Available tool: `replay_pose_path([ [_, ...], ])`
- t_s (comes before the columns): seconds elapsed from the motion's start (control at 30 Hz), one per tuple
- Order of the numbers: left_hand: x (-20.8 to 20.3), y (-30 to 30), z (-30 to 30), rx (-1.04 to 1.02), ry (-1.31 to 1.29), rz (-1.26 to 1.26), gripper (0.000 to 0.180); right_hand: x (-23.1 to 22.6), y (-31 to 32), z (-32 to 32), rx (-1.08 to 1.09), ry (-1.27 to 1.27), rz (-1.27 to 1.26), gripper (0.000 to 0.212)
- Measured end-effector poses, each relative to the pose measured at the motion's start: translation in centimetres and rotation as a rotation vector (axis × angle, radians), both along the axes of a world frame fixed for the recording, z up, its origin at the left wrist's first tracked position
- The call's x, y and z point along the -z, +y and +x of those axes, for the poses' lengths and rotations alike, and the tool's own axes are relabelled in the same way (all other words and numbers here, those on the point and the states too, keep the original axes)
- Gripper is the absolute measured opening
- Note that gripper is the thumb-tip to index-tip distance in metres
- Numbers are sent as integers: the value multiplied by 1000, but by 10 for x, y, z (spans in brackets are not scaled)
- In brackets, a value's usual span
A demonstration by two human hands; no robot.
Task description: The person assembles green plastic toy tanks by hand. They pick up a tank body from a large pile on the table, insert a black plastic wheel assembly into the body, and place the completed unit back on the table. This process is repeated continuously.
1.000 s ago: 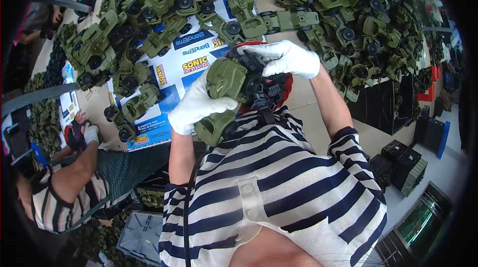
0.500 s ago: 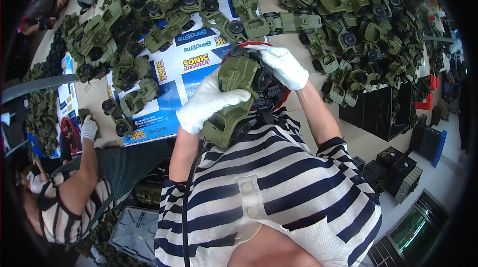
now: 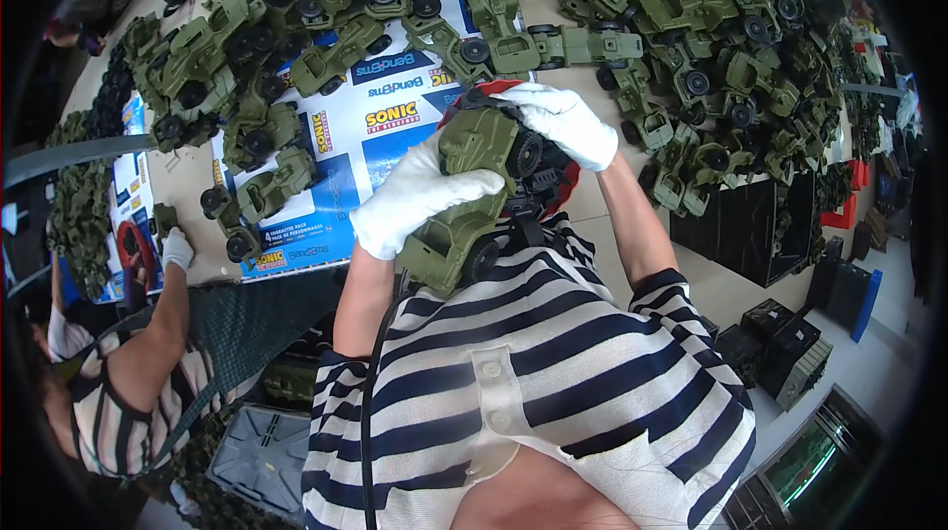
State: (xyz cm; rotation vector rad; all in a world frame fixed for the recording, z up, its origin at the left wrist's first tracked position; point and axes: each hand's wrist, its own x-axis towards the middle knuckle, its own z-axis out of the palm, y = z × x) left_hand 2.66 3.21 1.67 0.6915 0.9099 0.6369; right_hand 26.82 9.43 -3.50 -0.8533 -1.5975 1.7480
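Observation:
My left hand (image 3: 415,199), in a white glove, is closed round a green toy jeep (image 3: 472,140). The jeep is tilted in front of my chest, its black wheels turned to the right. My gloved right hand (image 3: 568,125) reaches over the jeep's far end, fingers bent and close together; whatever lies under the fingertips is hidden. Beneath both hands is a round red container (image 3: 570,196) with small black parts (image 3: 543,179) inside. The jeep covers much of it.
Heaps of green toy jeeps (image 3: 681,6) cover the table's far side. Blue-and-white printed cardboard (image 3: 346,155) lies under some of them. A black crate (image 3: 741,224) stands at the right. To the left, a co-worker's gloved hand (image 3: 178,248) touches another green toy.
The jeep and both my hands stay nearly in place, with my right hand shifted slightly rightward. At the left, the co-worker's hand and arm have moved a little.

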Motion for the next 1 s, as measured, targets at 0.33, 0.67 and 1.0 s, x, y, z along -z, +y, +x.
replay_pose_path([
  [0.33, 58, -2, 34, -326, 188, 781, 99, -20, -25, -43, 289, 119, 106, 40],
  [0.67, 59, -5, 35, -506, 314, 898, 46, -3, -52, -55, 469, -67, 562, 46],
  [1.0, 65, 11, 35, -641, 523, 610, 42, 2, -70, -59, 643, 42, 123, 71],
])
